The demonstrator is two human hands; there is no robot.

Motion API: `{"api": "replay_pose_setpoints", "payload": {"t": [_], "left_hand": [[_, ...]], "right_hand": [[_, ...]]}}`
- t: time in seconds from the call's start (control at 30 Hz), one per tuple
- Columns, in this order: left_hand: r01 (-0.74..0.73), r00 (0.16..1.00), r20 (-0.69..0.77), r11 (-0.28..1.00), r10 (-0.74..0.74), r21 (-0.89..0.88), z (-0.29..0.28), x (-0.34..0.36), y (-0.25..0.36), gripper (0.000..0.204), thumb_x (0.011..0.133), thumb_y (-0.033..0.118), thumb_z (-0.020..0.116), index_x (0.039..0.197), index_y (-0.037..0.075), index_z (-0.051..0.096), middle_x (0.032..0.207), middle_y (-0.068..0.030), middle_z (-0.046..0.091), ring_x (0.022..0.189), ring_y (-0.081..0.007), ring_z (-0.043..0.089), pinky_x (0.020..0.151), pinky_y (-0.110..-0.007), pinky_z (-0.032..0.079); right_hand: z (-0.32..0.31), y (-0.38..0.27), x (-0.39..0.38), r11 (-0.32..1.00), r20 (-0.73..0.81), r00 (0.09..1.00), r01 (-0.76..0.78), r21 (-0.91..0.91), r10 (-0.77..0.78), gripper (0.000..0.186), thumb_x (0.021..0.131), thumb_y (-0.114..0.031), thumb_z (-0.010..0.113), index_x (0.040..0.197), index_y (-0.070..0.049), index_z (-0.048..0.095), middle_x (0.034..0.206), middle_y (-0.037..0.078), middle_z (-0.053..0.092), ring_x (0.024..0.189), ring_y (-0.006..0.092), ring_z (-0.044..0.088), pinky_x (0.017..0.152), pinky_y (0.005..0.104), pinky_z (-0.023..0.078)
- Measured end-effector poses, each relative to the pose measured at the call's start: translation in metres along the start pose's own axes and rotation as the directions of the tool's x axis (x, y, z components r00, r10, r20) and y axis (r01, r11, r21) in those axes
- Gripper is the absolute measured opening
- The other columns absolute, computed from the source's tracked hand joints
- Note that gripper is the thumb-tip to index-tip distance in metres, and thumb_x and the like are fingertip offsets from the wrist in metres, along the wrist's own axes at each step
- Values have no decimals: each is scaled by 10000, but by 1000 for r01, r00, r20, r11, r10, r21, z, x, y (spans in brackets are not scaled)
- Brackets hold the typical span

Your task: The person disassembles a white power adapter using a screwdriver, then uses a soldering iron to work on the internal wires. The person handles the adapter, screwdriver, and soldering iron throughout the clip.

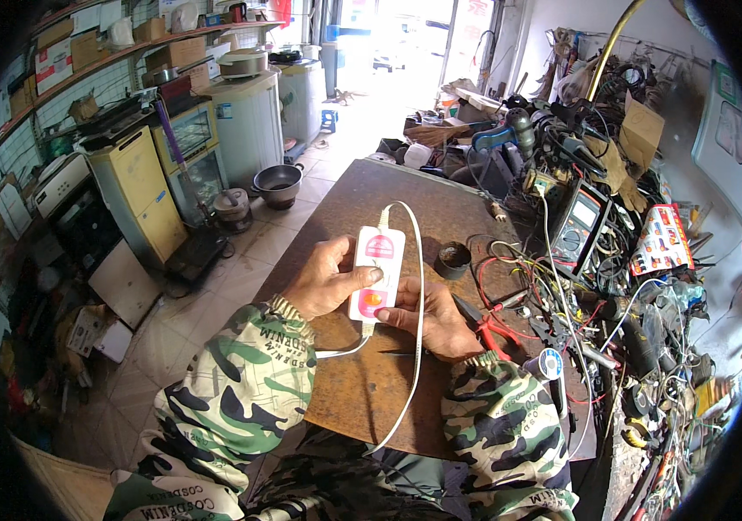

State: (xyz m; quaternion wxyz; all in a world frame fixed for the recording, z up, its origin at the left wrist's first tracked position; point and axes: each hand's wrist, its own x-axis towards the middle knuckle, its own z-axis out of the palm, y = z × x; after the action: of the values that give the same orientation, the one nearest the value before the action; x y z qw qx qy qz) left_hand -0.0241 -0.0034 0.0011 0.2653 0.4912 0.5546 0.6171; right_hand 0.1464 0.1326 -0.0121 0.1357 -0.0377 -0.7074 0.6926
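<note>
A white plastic controller [376, 273] with pink panels and an orange button is held upright over the rusty brown table [345, 395]. My left hand [323, 280] grips its left side, thumb across the front. My right hand [427, 321] grips its lower right, thumb near the orange button. A white cable [419, 365] loops from its top down past my right hand; another leaves its bottom. A dark round tin [453, 260] stands right of the controller. Red-handled pliers [488, 334] lie beside my right hand, near a small spool [550, 364].
Tangled wires, tools and a multimeter [581, 230] crowd the table's right side, with a cordless drill [518, 130] behind. Old appliances [128, 200] line the left wall under a laden shelf. A black basin [277, 184] and a pot [234, 211] stand on the tiled floor beyond the table.
</note>
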Motion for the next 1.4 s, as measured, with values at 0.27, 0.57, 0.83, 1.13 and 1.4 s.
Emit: {"api": "replay_pose_setpoints", "payload": {"t": [0.27, 0.57, 0.83, 1.13, 1.4], "left_hand": [[3, 1000, 9, 1000, -3, 11, -2, 3, -5, 397, 892, 191, 721, 1200, -20, 586, 1066, -80, 674, 946, -129, 643, 867, -312, 534], [-40, 998, -36, 998, 41, 38, 0, 1, -5, 358, 861, 241, 743, 1060, -39, 646, 961, -137, 732, 870, -177, 705, 785, -346, 571], [-91, 994, -59, 991, 97, 94, -3, 4, -29, 437, 826, 304, 740, 1026, -72, 641, 915, -197, 738, 853, -253, 735, 751, -380, 570], [-111, 993, -33, 992, 113, 56, 4, 11, -21, 426, 835, 305, 755, 1012, -68, 646, 906, -185, 733, 811, -210, 720, 719, -359, 570], [-75, 997, -31, 995, 77, 65, -3, 3, -6, 293, 882, 174, 740, 1061, -36, 640, 974, -103, 709, 883, -129, 659, 756, -318, 554]], "right_hand": [[-23, -34, 5, 980, 24, 999, 34, -194, -30, 387, 870, -29, 741, 1230, 48, 619, 1101, 140, 722, 1012, 187, 671, 882, 340, 542], [-208, -87, 26, -93, -333, 799, -432, -897, -502, 266, 861, -252, 678, 875, 0, 594, 766, 231, 634, 787, 454, 630, 669, 546, 486], [-237, -60, 29, -149, -577, 715, -670, -727, -394, 203, 895, -158, 569, 928, 2, 689, 888, 267, 695, 843, 441, 697, 718, 507, 568], [-169, -107, -11, -192, -388, 865, -460, -867, -319, 211, 864, -187, 653, 829, 21, 666, 799, 261, 678, 795, 434, 686, 687, 519, 533], [-19, -111, -33, 602, -395, 847, -116, -790, -356, 150, 897, -85, 654, 981, 28, 705, 793, 212, 687, 699, 299, 703, 654, 385, 532]]}}
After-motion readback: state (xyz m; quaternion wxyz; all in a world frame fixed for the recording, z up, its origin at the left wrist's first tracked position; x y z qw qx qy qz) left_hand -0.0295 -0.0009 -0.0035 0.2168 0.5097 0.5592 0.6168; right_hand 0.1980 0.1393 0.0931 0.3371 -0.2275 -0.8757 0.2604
